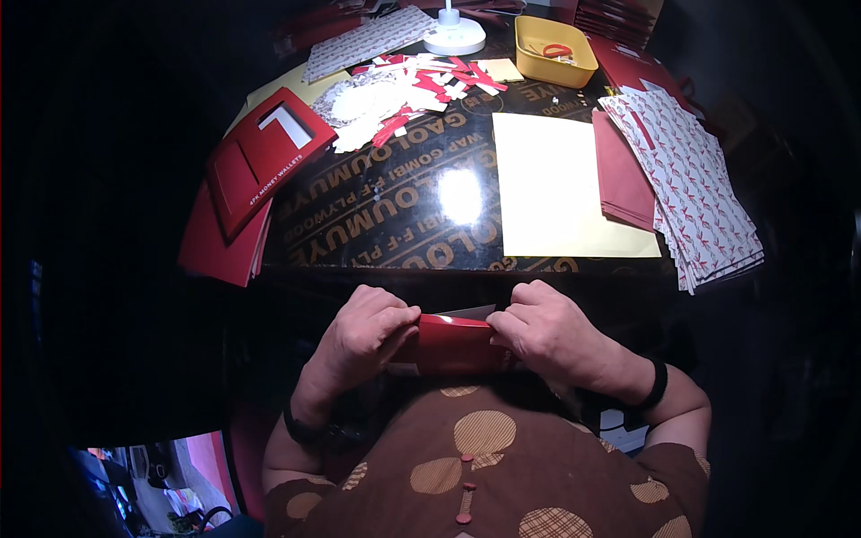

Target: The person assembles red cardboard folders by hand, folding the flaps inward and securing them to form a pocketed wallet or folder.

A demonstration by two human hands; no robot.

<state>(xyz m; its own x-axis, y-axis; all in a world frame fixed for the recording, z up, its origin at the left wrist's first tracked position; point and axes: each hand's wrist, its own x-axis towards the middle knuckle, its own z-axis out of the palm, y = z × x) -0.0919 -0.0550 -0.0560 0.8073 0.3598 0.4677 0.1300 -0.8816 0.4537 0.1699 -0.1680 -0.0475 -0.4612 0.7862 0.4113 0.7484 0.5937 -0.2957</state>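
Close to my body, below the table's front edge, I hold a red card sleeve (453, 348) between both hands. My left hand (369, 325) pinches its left end with thumb and bent fingers. The right end is gripped by my right hand (549, 330) in the same way. Light glints along the sleeve's top edge, and a pale strip shows behind it near my right fingers. Its lower part is in shadow, and my fingers cover both ends.
Red card sleeves with cut-out windows (269, 161) lie at the table's left. Behind them is a heap of white and red paper scraps (386, 94). A pale yellow sheet (547, 193), red envelopes (623, 175) and patterned sheets (695, 188) lie right; a yellow tray (533, 68) stands behind.
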